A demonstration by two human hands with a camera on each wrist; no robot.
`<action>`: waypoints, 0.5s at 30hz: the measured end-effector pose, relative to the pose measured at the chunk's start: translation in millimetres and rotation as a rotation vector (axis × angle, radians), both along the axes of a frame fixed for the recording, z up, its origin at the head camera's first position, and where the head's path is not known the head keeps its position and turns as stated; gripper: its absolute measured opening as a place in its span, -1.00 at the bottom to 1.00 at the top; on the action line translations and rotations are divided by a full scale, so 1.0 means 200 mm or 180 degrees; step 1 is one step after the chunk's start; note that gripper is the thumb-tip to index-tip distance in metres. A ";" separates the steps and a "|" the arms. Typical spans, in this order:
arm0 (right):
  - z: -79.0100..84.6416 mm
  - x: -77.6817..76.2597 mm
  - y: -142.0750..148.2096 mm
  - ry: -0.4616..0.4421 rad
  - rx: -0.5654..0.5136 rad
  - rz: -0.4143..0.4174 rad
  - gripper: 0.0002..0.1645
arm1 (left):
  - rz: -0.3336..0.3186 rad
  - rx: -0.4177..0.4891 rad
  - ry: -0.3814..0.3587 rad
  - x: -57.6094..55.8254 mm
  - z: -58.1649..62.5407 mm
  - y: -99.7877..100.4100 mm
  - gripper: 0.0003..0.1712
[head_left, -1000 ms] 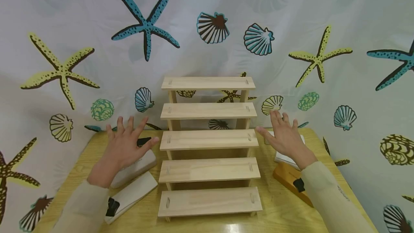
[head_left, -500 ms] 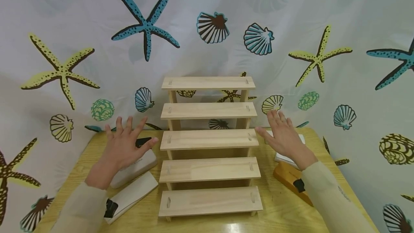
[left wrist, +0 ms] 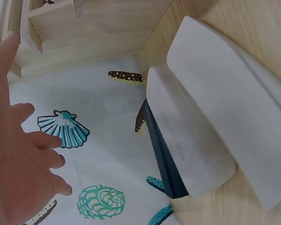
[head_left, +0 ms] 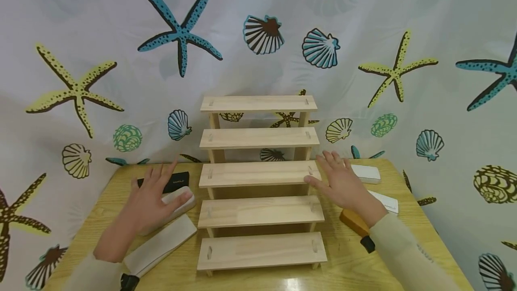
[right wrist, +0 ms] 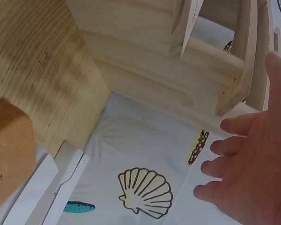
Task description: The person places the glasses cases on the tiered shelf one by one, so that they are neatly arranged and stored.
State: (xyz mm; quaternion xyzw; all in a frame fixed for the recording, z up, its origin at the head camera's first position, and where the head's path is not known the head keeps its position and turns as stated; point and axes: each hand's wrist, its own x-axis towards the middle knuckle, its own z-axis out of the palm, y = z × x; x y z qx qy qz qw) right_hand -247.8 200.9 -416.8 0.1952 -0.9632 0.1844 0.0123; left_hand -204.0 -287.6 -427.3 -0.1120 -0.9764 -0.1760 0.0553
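Observation:
A pale wooden stepped rack (head_left: pixel 261 212) with several tiers stands in the middle of the table. My left hand (head_left: pixel 147 210) hovers to its left with fingers spread and nothing held. Below and beside that hand lie a black case (head_left: pixel 177 181), a rounded off-white case (left wrist: pixel 192 136) and a long white case (head_left: pixel 161 245). On the rack's other side, my right hand (head_left: pixel 343 187) has its fingers extended, with the thumb overlapping the third tier's right end; whether it touches cannot be told. An orange-brown case (head_left: pixel 353 222) lies under the right wrist, partly hidden.
To the right of the rack, two white cases (head_left: pixel 366 173) lie one behind the other on the wooden table (head_left: pixel 347 268). A white cloth (head_left: pixel 242 75) printed with starfish and shells hangs behind and along the sides.
My right hand has moved left and slightly down to the rack's edge, uncovering more of the white cases. My left hand has shifted a little down and left, uncovering more of the black case.

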 end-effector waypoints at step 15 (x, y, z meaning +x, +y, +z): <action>-0.07 0.05 -0.10 0.0324 0.0276 -0.0100 0.10 | 0.0304 0.0646 -0.0323 0.25 -0.30 -0.16 0.07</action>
